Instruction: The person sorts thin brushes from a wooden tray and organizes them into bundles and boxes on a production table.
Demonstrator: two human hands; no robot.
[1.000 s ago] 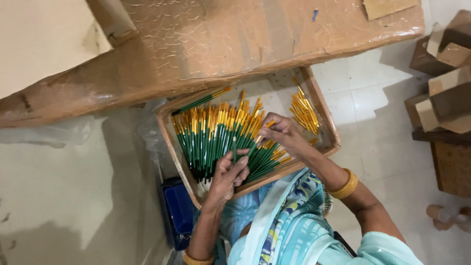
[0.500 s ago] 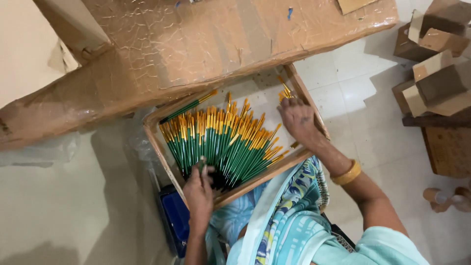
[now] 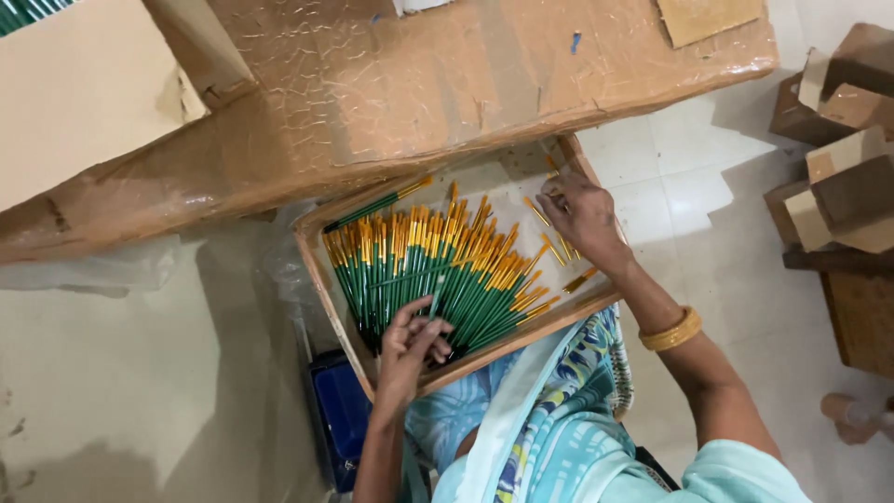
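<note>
While the left hand (image 3: 414, 337) still pinches green brushes (image 3: 438, 275) at the tray's (image 3: 321, 270) near edge, the right hand (image 3: 582, 212) has shifted to its far-right corner, fingers curled on loose ones.

workshop: brush tray (image 3: 328, 270), cardboard cartons (image 3: 843, 177)

The scene is viewed steeply downward from head height by one head-worn camera, at arm's length from the wooden tray (image 3: 328, 279) and floor.

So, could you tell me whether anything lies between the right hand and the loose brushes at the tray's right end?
Nothing visible does: the right hand is already on the loose brushes, fingers among them.
</note>
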